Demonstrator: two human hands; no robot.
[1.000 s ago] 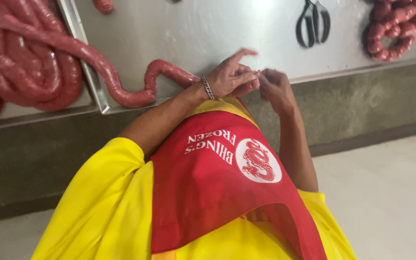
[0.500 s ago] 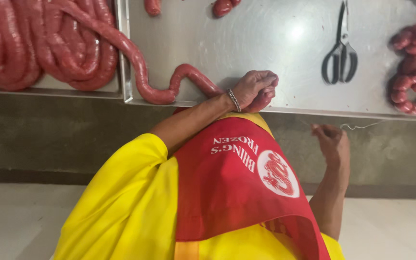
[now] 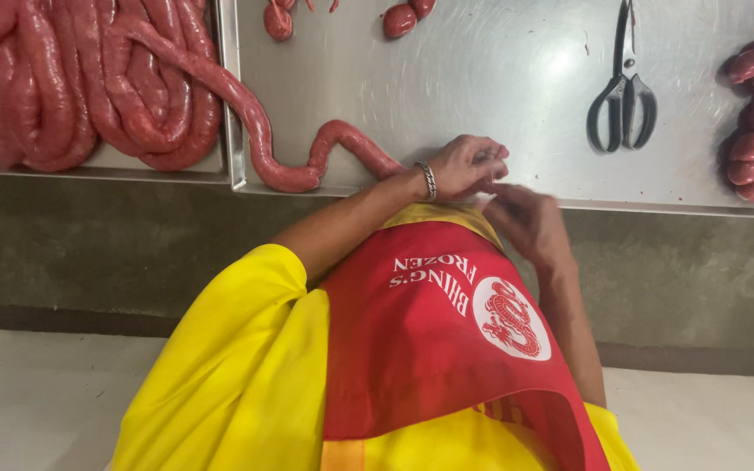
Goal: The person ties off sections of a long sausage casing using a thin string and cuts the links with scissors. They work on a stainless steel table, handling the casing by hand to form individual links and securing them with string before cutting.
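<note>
Holding sausage rope (image 3: pixel 342 144) trailing from heaped tray (image 3: pixel 229 105).

There is only one view, from a camera worn on the person's head. It looks steeply down along the body, so the yellow shirt (image 3: pixel 237 384) and red apron (image 3: pixel 429 349) fill the lower half, very near. The steel counter (image 3: pixel 499 78) lies across the top of the frame, a little farther, with the floor (image 3: pixel 37 392) below it.
</note>
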